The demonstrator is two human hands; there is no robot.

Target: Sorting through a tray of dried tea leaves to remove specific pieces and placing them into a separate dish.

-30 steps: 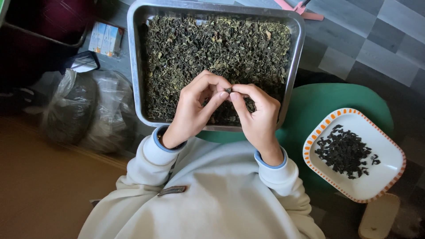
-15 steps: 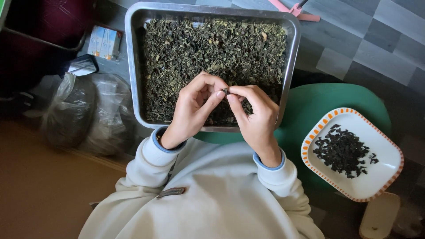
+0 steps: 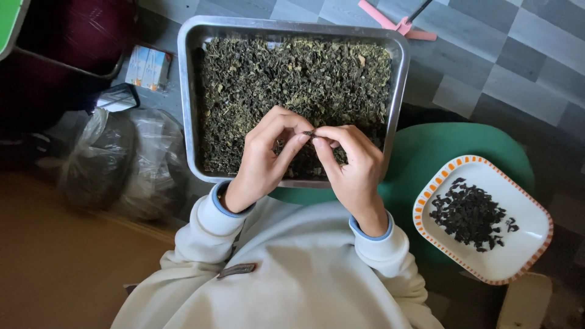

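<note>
- Head view, the work in hand: my left hand [image 3: 262, 161] and right hand [image 3: 353, 167] meet over the near half of the metal tray [image 3: 186, 109], with a small dark leaf piece [image 3: 309, 133] pinched between their fingertips. To do this well, I judge the grip should stay light and right at the tips — the piece looks dry and brittle — and be held over the tray so crumbs drop back into the dried green leaves [image 3: 292, 79].
- Head view, hand pose: both hands are curled, fingers bent inward and nearly closed, thumbs and forefingers touching at the piece. Neither holds anything else that I can see. The wrists come from pale sleeves with blue cuffs, forearms angled in toward each other.
- Head view, surroundings: the tray rests partly on a green stool [image 3: 439, 152]. To my right, well apart from the hands, stands a white dish with an orange rim [image 3: 536, 244] — it carries a heap of darker sorted pieces [image 3: 469, 213]. Clear plastic bags [image 3: 116, 158] lie left of the tray.
</note>
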